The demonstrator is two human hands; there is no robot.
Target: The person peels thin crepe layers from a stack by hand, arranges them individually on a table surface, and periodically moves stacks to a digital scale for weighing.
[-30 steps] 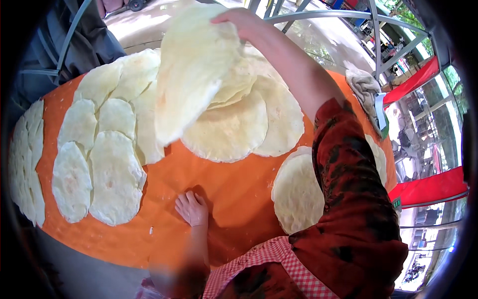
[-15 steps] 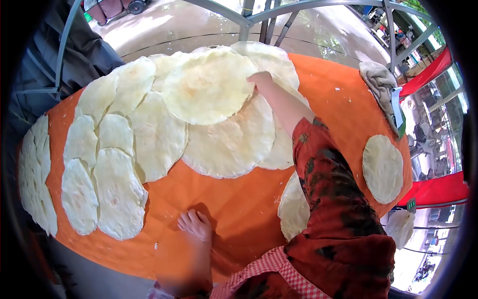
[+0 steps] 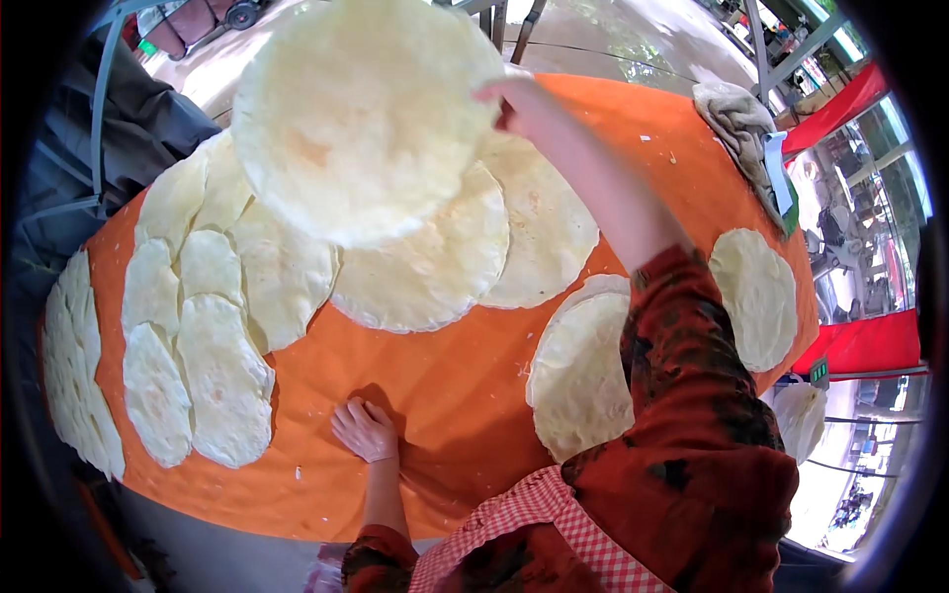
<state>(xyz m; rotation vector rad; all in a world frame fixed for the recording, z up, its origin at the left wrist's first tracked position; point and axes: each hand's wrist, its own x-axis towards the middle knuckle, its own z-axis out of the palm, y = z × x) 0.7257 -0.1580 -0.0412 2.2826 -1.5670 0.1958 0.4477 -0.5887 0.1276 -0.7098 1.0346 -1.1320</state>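
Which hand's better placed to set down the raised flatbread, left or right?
Right, I'd say: the right hand grips the flatbread by its right edge, while the left hand rests on the orange cloth, well away from it.

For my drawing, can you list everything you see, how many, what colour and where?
raised flatbread: one, cream, top middle
other flatbreads: many, cream, across the table
table cover: one, orange, under the breads
rag: one, grey, upper right
cart: one, brownish, top left
dark sheet: one, grey, upper left
metal bars: several, grey, along the top
cloth strips: two, red, right edge
apron: one, red and white, bottom middle
sleeves: two, red and black, bottom
left hand: one, bare, on the table cover
right hand: one, bare, holding the raised flatbread
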